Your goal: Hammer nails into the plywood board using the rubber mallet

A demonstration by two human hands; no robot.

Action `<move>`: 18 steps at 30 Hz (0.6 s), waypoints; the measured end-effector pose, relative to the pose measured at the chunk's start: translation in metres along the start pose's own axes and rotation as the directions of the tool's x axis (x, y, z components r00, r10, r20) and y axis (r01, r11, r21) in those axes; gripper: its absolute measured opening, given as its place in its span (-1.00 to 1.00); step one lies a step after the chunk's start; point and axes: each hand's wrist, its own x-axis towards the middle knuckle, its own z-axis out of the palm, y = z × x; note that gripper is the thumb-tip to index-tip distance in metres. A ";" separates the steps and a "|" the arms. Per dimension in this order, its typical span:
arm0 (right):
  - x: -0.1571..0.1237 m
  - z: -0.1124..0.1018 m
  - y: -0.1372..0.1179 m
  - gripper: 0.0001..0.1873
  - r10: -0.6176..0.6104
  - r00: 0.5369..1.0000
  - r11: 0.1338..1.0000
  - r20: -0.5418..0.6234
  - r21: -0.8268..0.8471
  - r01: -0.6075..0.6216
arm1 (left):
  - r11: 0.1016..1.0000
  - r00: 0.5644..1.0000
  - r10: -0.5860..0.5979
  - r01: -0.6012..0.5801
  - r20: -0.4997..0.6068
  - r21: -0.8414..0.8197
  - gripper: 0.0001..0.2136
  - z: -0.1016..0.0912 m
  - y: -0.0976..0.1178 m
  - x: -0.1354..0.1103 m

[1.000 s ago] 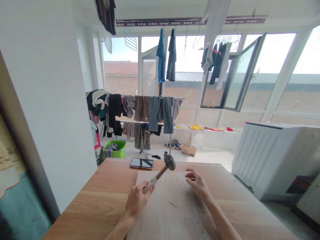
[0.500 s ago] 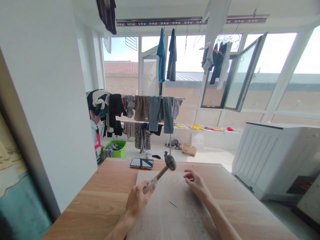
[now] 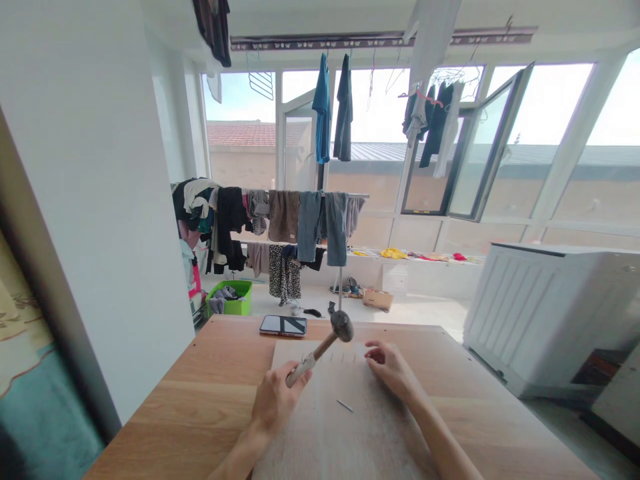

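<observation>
My left hand point(image 3: 273, 402) is closed round the wooden handle of a hammer point(image 3: 324, 345), whose metal head is raised above the far part of a pale wooden board point(image 3: 340, 427). A row of several nails point(image 3: 333, 358) stands along the board's far edge. My right hand point(image 3: 390, 369) rests on the board just right of that row, with its fingers curled and pinched; what they hold, if anything, is too small to see. One loose nail point(image 3: 345, 405) lies on the board between my hands.
The board lies on a wooden table point(image 3: 200, 393). A phone point(image 3: 283, 325) lies flat near the table's far edge. A white wall point(image 3: 100, 200) stands close on the left. Beyond are a laundry rack point(image 3: 280, 227), a green basket point(image 3: 231, 297) and a white cabinet point(image 3: 550, 313).
My right hand has slid slightly left, closer to the row of nails. The hammer has stayed raised in nearly the same place.
</observation>
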 end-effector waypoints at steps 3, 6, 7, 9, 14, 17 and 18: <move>-0.001 -0.001 -0.002 -0.68 -0.005 1.000 1.000 0.005 -0.025 0.005 | 1.000 1.000 -0.002 0.002 0.006 0.008 -0.75 0.000 0.001 0.000; -0.002 -0.002 -0.002 -0.64 -0.002 1.000 0.999 0.023 -0.048 0.003 | 1.000 1.000 -0.007 0.006 0.010 0.025 -0.75 0.000 0.001 -0.001; -0.002 -0.002 -0.003 -0.63 -0.003 1.000 0.998 0.023 -0.057 0.005 | 1.000 1.000 -0.005 0.004 0.013 0.026 -0.75 0.000 0.002 -0.002; -0.002 -0.003 -0.004 -0.62 -0.008 1.000 0.997 0.014 -0.075 0.009 | 1.000 1.000 0.002 -0.003 0.023 0.017 -0.76 0.001 0.003 -0.003; -0.005 -0.004 -0.012 -0.58 -0.012 1.000 0.994 0.022 -0.104 0.014 | 0.999 0.998 0.035 -0.036 0.044 0.002 -0.74 0.001 0.013 -0.001; -0.006 -0.003 -0.016 -0.48 -0.030 1.000 0.992 0.001 -0.120 0.029 | 0.996 0.993 0.077 -0.081 0.090 0.037 -0.72 -0.003 0.023 0.007; -0.006 -0.003 -0.016 -0.46 -0.038 0.999 0.990 -0.014 -0.134 0.035 | 0.994 0.990 0.085 -0.092 0.112 0.059 -0.72 -0.004 0.027 0.011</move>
